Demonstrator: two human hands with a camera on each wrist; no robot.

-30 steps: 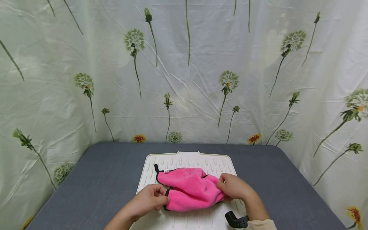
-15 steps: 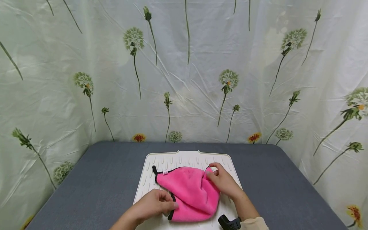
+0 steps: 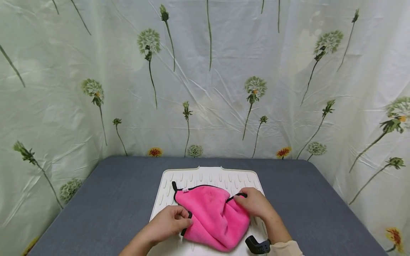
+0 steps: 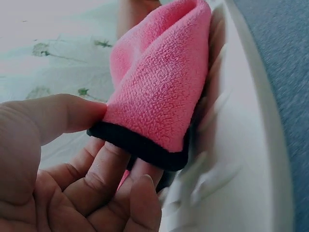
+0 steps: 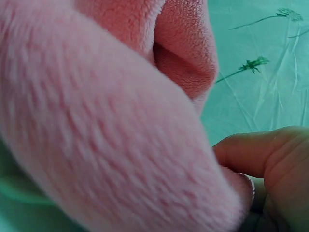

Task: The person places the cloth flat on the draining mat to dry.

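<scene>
A fluffy pink towel [image 3: 211, 217] with black trim lies crumpled over a white ribbed mat or tray, a black loop and small white tag at its far left corner. My left hand [image 3: 169, 224] pinches its near left corner between thumb and fingers; in the left wrist view the black-edged corner [image 4: 149, 125] is raised off the white surface. At the far right, my right hand [image 3: 254, 202] pinches the black-trimmed edge, and the cloth bunches into folds beside it. Pink pile [image 5: 120, 125] fills much of the right wrist view, partly hiding the right hand's fingers.
The white ribbed tray [image 3: 166, 181] rests on a dark grey table [image 3: 121, 192]. A curtain printed with dandelions [image 3: 217, 89] hangs behind and at both sides. A black device [image 3: 257, 245] is strapped at the right wrist, by a cream sleeve [image 3: 285, 249].
The right hand has shifted from the towel's right side to its far right edge, now pinching the trim there. The towel is spread wider toward the front; the left hand keeps its corner.
</scene>
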